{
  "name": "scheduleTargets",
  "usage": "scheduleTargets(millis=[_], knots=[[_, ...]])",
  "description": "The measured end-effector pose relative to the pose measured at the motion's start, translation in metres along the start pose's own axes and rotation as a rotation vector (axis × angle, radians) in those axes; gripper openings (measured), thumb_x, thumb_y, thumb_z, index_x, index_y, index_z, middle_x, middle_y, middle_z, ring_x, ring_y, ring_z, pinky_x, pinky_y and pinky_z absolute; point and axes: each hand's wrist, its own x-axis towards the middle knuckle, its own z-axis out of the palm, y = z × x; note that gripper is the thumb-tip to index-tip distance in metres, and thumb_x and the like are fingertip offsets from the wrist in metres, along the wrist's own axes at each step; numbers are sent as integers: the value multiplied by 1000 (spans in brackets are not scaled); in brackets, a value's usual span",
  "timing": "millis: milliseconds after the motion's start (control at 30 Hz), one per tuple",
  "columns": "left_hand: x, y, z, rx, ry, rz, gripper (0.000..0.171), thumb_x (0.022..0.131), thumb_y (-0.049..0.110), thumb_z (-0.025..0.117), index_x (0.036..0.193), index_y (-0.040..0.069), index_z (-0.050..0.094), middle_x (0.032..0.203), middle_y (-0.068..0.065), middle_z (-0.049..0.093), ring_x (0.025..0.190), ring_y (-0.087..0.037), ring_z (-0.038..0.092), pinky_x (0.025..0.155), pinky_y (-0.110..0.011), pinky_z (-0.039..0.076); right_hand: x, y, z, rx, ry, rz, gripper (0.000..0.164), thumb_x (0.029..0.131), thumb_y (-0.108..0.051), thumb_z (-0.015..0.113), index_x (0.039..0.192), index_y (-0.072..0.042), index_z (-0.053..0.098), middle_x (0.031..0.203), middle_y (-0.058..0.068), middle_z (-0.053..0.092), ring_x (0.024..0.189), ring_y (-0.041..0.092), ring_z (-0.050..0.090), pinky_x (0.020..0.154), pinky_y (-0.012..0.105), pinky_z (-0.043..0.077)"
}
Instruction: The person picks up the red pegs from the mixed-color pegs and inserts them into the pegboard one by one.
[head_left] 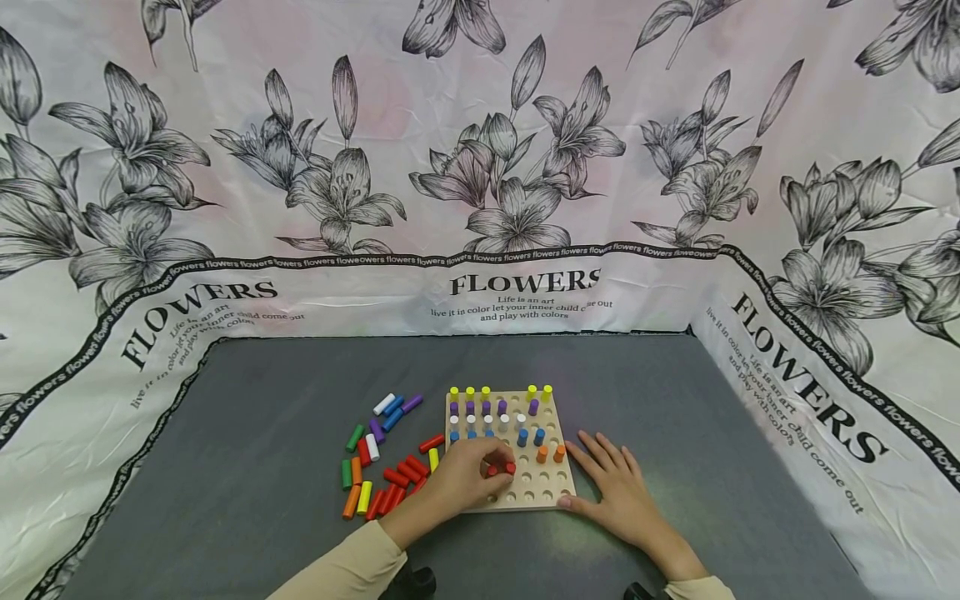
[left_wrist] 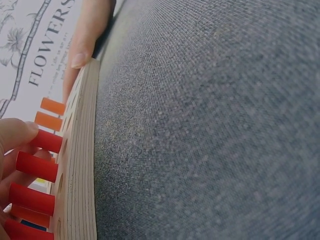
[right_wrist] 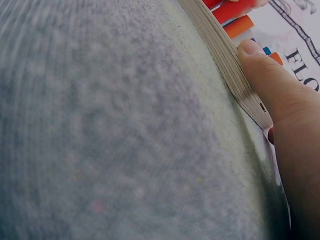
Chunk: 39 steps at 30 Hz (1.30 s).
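Note:
A square wooden pegboard (head_left: 547,495) lies on the table with rows of yellow, purple, white, blue and orange pegs. My left hand (head_left: 457,482) reaches over its front left part and pinches a red peg (left_wrist: 48,141) that stands at the board. More red pegs (left_wrist: 32,199) stand in the same row, partly behind the fingers. On the right side, my right hand (head_left: 617,493) rests with fingers spread straight along the board's edge. Its thumb (right_wrist: 262,62) presses on the near right corner. Two orange pegs (head_left: 551,454) are upright close to that hand.
Loose pegs lie left of the board: several red ones (head_left: 396,477), green (head_left: 355,437), blue (head_left: 393,418), purple (head_left: 412,404), white (head_left: 384,404), yellow (head_left: 364,497) and orange (head_left: 351,502). A flower-printed cloth (head_left: 517,292) surrounds the dark grey table (head_left: 285,433).

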Motion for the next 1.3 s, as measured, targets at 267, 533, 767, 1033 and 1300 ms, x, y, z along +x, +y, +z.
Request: scheduleTargets(millis=[267, 533, 767, 1033, 1300], knots=[[1, -1, 0, 5, 2, 5, 16, 88, 19, 76, 102, 20, 69, 97, 5, 72, 87, 2, 64, 74, -14, 53, 0, -1, -1, -1, -6, 2, 84, 81, -67, 66, 151, -27, 42, 161, 7, 34, 149, 38, 26, 114, 68, 14], [1, -2, 1, 21, 9, 10, 17, 87, 19, 76, 102, 19, 69, 96, 6, 72, 87, 1, 65, 74, -15, 53, 0, 0, 1, 3, -3, -1, 85, 80, -67, 67, 151, -26, 43, 161, 8, 34, 149, 39, 26, 114, 68, 13], [2, -3, 0, 72, -8, 32, 12, 88, 21, 76, 97, 20, 68, 94, 6, 72, 85, 2, 64, 74, -14, 53, 0, -1, 0, 7, -7, -2, 84, 81, -66, 67, 151, -27, 42, 161, 8, 34, 149, 39, 26, 114, 68, 13], [2, -3, -2, 58, -16, 19, 13, 88, 21, 76, 98, 19, 68, 94, 6, 72, 84, 2, 63, 74, -15, 53, 1, -2, -2, 0, -3, 4, 84, 81, -67, 66, 150, -27, 43, 161, 7, 35, 149, 39, 26, 114, 68, 14], [0, 0, -3, 18, -23, 15, 16, 88, 18, 76, 102, 16, 69, 97, 3, 72, 86, -1, 65, 74, -15, 53, 0, -2, -2, 1, -4, 5, 84, 81, -68, 66, 150, -27, 43, 161, 7, 35, 149, 39, 26, 114, 68, 14]])
